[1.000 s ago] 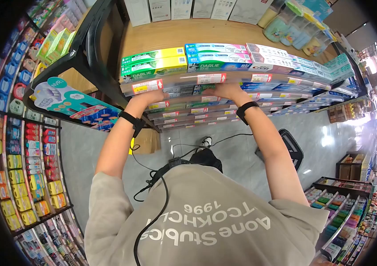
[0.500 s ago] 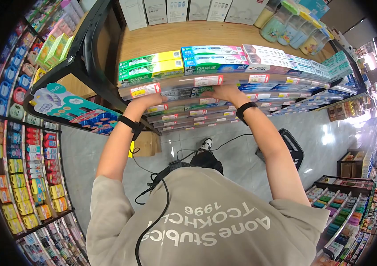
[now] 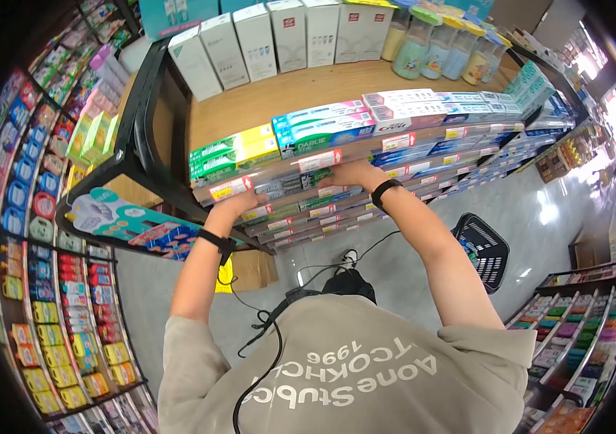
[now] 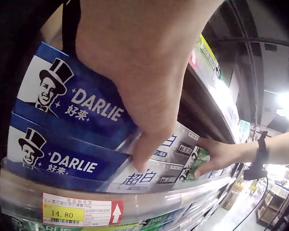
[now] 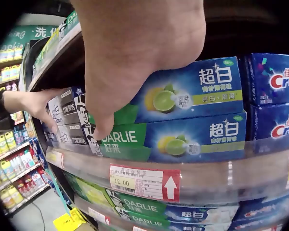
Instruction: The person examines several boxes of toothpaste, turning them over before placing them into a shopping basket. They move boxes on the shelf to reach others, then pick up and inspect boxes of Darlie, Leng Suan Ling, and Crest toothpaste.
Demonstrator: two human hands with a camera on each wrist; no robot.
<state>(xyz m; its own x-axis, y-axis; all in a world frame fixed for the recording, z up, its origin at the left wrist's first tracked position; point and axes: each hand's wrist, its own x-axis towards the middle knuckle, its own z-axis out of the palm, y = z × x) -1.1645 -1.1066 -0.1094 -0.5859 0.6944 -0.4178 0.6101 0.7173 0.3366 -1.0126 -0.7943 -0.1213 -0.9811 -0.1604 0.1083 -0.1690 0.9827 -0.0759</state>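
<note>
Both hands are in the shelf tier just below the top board. My left hand (image 3: 232, 206) grips a two-high stack of blue-and-silver Darlie toothpaste boxes (image 4: 72, 163). Its thumb lies against their front in the left wrist view, and its fingers are hidden behind. Farther right, my right hand (image 3: 357, 176) has its thumb on the front near the left end of green-and-blue Darlie toothpaste boxes (image 5: 183, 144) with lime pictures. Its fingers reach over and behind, mostly out of sight. The silver ends of the left stack sit between the two hands.
A clear shelf lip with a price tag (image 5: 144, 182) runs below the boxes. Blue Crest boxes (image 5: 274, 125) stand to the right. Above, more toothpaste boxes (image 3: 330, 130) line the top board's front edge. A black basket (image 3: 483, 253) and a cardboard box (image 3: 256, 271) are on the floor.
The head view has tilted, so the shelf appears lower and more white boxes show at the back. Both hands stay at the same toothpaste boxes, with little visible movement.
</note>
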